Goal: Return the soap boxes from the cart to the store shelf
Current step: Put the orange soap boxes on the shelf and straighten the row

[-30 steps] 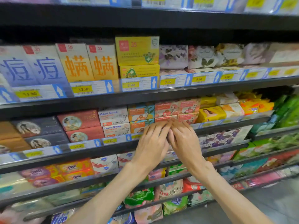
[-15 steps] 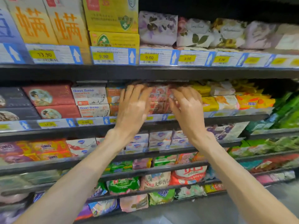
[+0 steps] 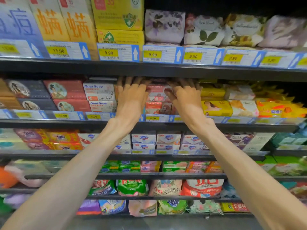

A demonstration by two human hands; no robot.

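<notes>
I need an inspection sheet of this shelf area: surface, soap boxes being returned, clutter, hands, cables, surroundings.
Surface: dark store shelf with a price label strip, fully stocked.
Job's things: red Goat Soap boxes stacked two high between the hands; cart not in view.
Clutter: nothing seen; white Goat Soap boxes and yellow soap boxes sit alongside.
Hands: left hand and right hand flat against the stack, fingertips hidden under the upper shelf.
Cables: nothing seen.
Surroundings: more soap shelves above and below, grey floor.

Matt cardboard soap boxes [image 3: 157,97], dark metal shelf [image 3: 149,70]
</notes>
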